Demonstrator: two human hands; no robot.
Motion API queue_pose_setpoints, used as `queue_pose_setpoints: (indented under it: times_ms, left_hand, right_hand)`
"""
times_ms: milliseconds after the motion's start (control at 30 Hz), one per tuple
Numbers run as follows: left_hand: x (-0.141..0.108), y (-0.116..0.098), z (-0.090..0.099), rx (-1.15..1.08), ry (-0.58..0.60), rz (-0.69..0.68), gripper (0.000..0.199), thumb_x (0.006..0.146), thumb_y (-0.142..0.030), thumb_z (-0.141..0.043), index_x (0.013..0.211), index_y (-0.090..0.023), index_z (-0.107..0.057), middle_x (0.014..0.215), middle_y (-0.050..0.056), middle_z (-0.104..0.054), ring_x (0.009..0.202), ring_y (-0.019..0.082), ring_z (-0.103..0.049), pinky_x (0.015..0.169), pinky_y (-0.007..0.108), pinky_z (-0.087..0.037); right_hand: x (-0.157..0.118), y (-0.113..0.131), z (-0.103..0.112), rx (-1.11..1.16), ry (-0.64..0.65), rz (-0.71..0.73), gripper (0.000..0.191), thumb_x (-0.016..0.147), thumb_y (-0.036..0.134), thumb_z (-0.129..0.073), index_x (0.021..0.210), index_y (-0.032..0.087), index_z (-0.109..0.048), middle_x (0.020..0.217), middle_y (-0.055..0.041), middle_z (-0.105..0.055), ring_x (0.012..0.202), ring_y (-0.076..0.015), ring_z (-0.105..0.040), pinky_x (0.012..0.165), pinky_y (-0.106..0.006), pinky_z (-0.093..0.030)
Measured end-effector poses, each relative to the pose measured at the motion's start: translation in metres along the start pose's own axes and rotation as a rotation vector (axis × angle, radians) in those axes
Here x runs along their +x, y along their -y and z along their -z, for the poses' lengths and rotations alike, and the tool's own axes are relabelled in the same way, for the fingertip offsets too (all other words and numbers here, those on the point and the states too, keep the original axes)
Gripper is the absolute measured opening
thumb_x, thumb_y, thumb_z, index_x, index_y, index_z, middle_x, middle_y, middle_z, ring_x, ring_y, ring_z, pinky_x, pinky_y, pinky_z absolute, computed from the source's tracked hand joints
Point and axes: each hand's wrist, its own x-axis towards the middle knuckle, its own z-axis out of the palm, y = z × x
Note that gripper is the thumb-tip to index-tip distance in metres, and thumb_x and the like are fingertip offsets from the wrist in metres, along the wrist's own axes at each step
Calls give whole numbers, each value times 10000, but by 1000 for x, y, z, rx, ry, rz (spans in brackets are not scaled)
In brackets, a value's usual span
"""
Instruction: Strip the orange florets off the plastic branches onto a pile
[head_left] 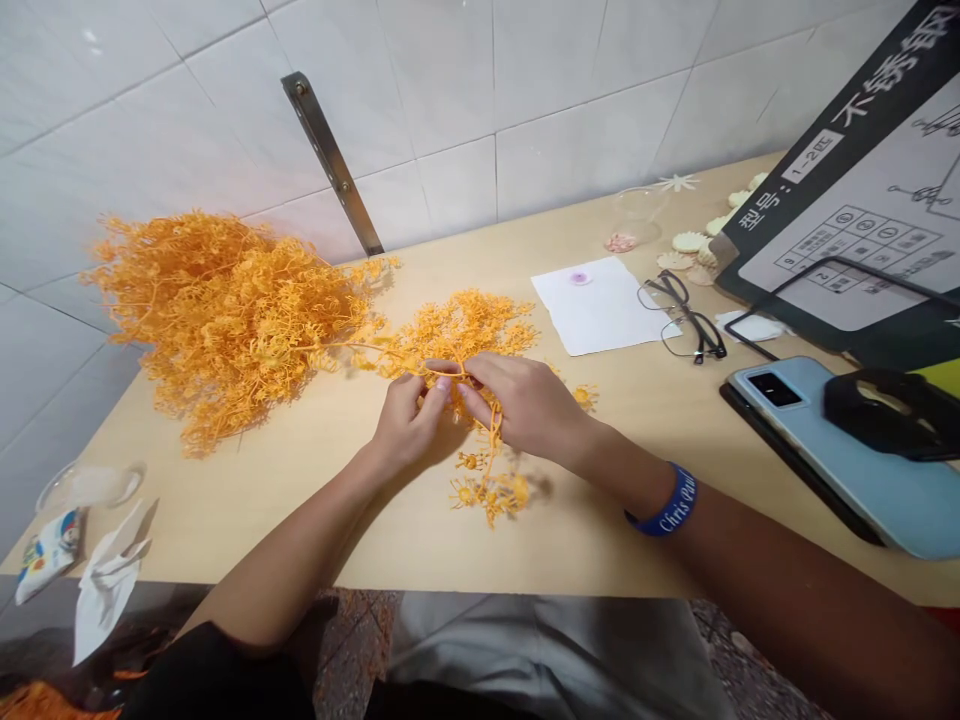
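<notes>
Between my hands is an orange artificial flower spray [471,325] with thin branching stems and many tiny blossoms. My left hand [412,412] is closed, thumb and fingers pinching its stem. Close beside it, my right hand [529,400] grips the same stem, its fingertips almost touching the left thumb. A drooping sprig [491,490] of the spray hangs below my right hand, over the table. To the left lies a large heap of orange flower sprays [247,310]. The exact grip of the fingertips is partly hidden by blossoms.
A white paper sheet [600,310], eyeglasses [686,318] and a light-blue phone [847,450] lie to the right, before a large printed box [862,200]. At the left edge are a plastic cup [90,485], a tissue [111,580] and a small packet [49,555]. A tiled wall [555,90] stands behind.
</notes>
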Motion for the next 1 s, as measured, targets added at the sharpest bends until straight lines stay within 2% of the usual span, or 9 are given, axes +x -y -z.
queue_pose_setpoints:
  times_ms: [133,267,333,400,500,633,733,867,1000]
  left_hand:
    - [-2,3,3,-67,-22,21,412,960,-482,-423,965,-188,-712,786,65,-677,704,181,-612,679,324,-484]
    - [3,-6,7,-107,-42,29,490,967,-508,-382,1203,-183,-662,1178,114,-681,902,206,-647,746,322,-505]
    - [5,-10,9,-129,-33,12,500,977,-501,-354,1285,-208,-618,1289,108,-641,1028,216,-633,842,337,-505]
    - [5,-13,8,-183,10,-4,505,986,-490,-335,1363,-237,-555,1371,96,-594,1181,228,-584,973,377,-472]
    - [4,-13,4,-285,81,-5,541,978,-526,-334,1433,-267,-470,1481,82,-492,1360,246,-463,1086,427,-414]
    - [1,-13,-2,-377,95,31,581,945,-606,-360,1435,-306,-448,1514,72,-451,1435,243,-375,1123,426,-401]
    - [0,-14,-2,-461,181,65,601,924,-621,-414,1446,-326,-425,1516,75,-449,1424,254,-395,1115,438,-413]
    - [0,-13,-1,-608,295,140,629,896,-622,-480,1444,-313,-444,1398,93,-577,1336,267,-505,1111,450,-406]
    - [0,-16,-5,-813,217,246,655,872,-591,-561,1448,-303,-439,1301,86,-648,1241,245,-583,1074,410,-426]
  right_hand:
    - [0,-4,4,89,-19,-59,325,992,327,-371,755,182,-540,662,-20,-555,590,-128,-438,577,-280,-268]
    - [0,-10,8,118,-140,-135,351,980,332,-392,662,194,-452,610,-4,-481,563,-120,-384,570,-285,-250]
    - [1,-12,9,169,-183,-177,354,970,323,-410,638,198,-414,599,8,-448,556,-113,-373,574,-282,-260]
    - [2,-12,10,260,-183,-205,345,959,319,-435,637,195,-425,604,14,-450,566,-110,-396,589,-275,-290]
    - [4,-8,9,513,-116,-248,277,937,348,-491,723,180,-546,700,-7,-571,658,-129,-511,642,-271,-373]
    - [4,0,2,878,67,-260,243,888,406,-590,931,174,-647,902,-40,-673,828,-167,-610,747,-297,-463]
    - [2,2,-7,992,173,-257,313,828,449,-672,967,168,-653,892,-37,-659,797,-164,-601,724,-297,-473]
    - [1,4,-16,977,234,-294,367,783,505,-704,793,148,-617,702,4,-557,623,-119,-491,579,-260,-396]
    - [2,4,-17,852,263,-248,409,867,493,-582,636,165,-504,597,30,-453,553,-97,-400,541,-255,-335]
